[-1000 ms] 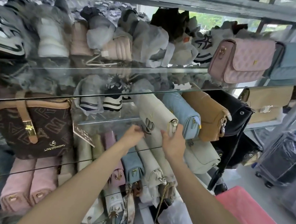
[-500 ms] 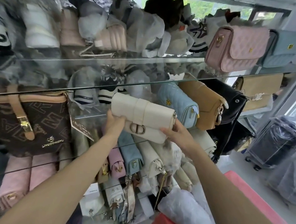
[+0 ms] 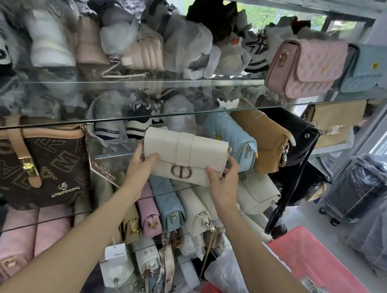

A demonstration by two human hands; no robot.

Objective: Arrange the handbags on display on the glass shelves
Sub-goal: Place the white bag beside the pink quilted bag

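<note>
Both hands (image 3: 138, 164) (image 3: 222, 185) hold cream handbag (image 3: 184, 155) level, clasp forward.

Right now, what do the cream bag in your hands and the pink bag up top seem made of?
Cream bag: smooth leather or imitation, matte sheen, with a shiny metal clasp. Pink bag: quilted leather-look material, diamond stitching, soft sheen. Real or imitation, I cannot tell.

Both arms reach forward, left hand (image 3: 139, 164) and right hand (image 3: 223, 180) raised with fingers curled, gripping
</note>
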